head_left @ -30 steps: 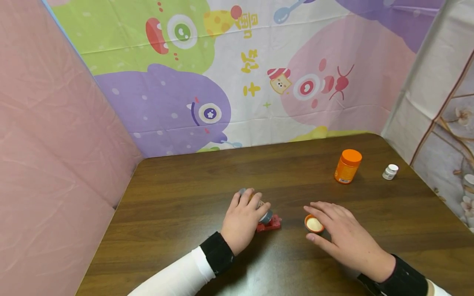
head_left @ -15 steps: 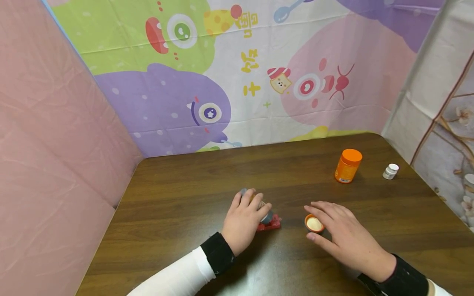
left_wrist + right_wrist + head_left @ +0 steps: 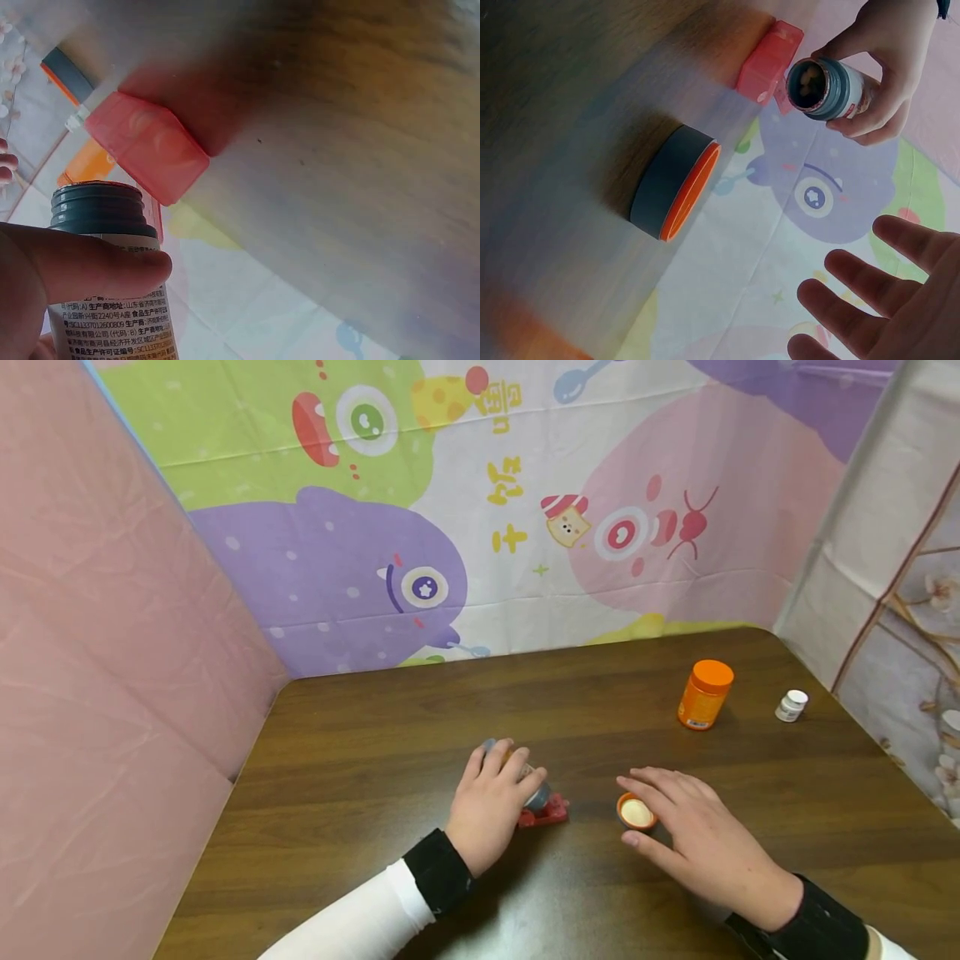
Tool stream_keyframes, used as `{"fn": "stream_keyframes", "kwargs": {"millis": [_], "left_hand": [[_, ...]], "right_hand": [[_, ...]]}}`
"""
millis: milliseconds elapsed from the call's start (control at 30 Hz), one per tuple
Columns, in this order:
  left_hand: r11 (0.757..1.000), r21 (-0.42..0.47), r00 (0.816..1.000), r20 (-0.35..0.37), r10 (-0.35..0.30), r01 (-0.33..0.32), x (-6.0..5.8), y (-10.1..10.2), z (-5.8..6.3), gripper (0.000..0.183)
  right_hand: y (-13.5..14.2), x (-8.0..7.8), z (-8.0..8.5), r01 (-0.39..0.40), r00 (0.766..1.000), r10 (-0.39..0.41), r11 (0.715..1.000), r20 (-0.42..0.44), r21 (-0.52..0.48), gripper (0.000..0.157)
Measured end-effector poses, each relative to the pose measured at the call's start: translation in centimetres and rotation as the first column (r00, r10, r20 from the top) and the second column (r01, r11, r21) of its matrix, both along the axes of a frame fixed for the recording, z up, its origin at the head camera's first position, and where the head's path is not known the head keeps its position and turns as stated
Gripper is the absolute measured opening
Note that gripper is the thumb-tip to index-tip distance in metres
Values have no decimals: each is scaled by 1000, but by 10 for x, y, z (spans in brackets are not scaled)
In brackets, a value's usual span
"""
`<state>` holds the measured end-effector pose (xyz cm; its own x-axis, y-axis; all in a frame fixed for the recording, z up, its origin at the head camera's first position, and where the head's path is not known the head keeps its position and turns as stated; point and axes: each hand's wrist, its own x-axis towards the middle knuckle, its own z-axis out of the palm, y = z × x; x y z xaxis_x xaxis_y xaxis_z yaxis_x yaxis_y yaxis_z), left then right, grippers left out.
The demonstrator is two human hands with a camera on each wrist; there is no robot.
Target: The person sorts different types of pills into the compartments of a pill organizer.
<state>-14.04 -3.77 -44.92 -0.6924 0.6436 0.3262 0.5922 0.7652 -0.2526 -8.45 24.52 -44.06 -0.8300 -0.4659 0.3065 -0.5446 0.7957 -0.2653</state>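
My left hand (image 3: 487, 806) grips a grey-necked pill bottle (image 3: 120, 330) with a printed label, thumb across its front in the left wrist view. The bottle is uncapped and tilted, its mouth just over a translucent red pill box (image 3: 547, 812) on the table. Pale pills show inside the mouth (image 3: 808, 84) in the right wrist view. A grey and orange screw cap (image 3: 671, 184) lies with its pale inside facing up. Around and partly above that cap, my right hand (image 3: 697, 843) is spread with fingers and thumb apart, holding nothing.
On the brown wooden table (image 3: 360, 735), an orange jar (image 3: 705, 696) stands at the back right. A small white bottle (image 3: 791, 706) stands beyond it near the right edge. A cartoon-printed cloth (image 3: 517, 602) hangs along the back edge, with a pink cloth (image 3: 135, 652) at the left.
Both hands stay nearly in place. The bottle's tilt over the red pill box varies only slightly. The cap, jar and white bottle have not moved.
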Motion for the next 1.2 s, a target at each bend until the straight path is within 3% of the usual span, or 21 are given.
{"fn": "stream_keyframes", "kwargs": {"millis": [267,700,1200], "left_hand": [[999,-51,1000,-6,-7,7,2,1,-1,56],[999,-30,999,-35,-16,15,1,-1,1,58],[999,-48,1000,-11,-19,19,0,-2,-1,57]], "right_hand": [[-1,0,-1,-4,1000,4,1000,-9,-5,59],[-1,0,-1,-6,1000,6,1000,-11,-9,59],[-1,0,0,-17,1000,17,1000,-21,-13,59]]}}
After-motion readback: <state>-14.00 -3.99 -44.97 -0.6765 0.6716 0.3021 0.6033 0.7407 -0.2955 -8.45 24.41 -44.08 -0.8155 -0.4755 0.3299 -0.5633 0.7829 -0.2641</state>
